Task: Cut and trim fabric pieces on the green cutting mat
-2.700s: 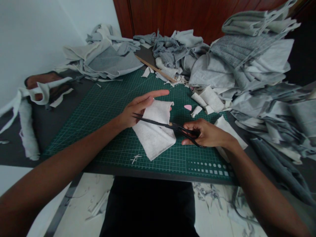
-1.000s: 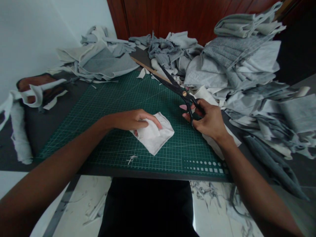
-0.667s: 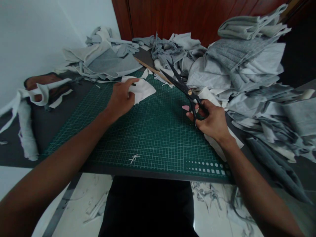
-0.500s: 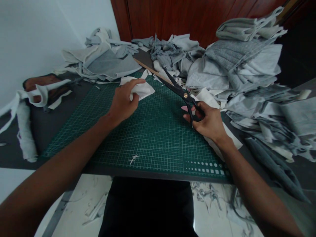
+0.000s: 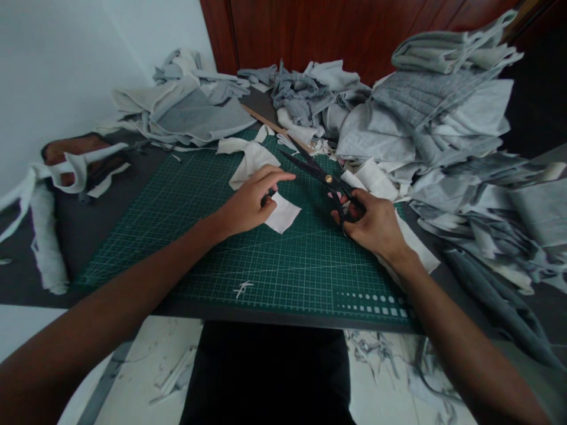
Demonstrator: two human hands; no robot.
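Observation:
My right hand [image 5: 378,224] is closed around the handles of black scissors [image 5: 328,179] with a brass-coloured pivot. The scissor blades are parted and point toward the far left, above the green cutting mat [image 5: 212,260]. My left hand [image 5: 250,203] is over the middle of the mat, index finger stretched out. Its thumb overlaps the corner of a small white fabric piece [image 5: 286,215], which appears pinched, though the contact is partly hidden. Just beyond this hand lies a larger white fabric scrap [image 5: 252,160]. Under my right wrist runs a white fabric strip [image 5: 416,242].
Folded grey fabric [image 5: 434,97] is heaped at the right. More grey cloth [image 5: 190,112] lies at the back left, beside a wooden stick [image 5: 274,126]. A rolled cloth [image 5: 46,242] sits at the far left. The table's front edge [image 5: 283,319] is near my lap.
My left hand has come right and nearer to me, away from the larger white scrap. The small fabric piece now shows beside its thumb. The scissors have shifted slightly nearer.

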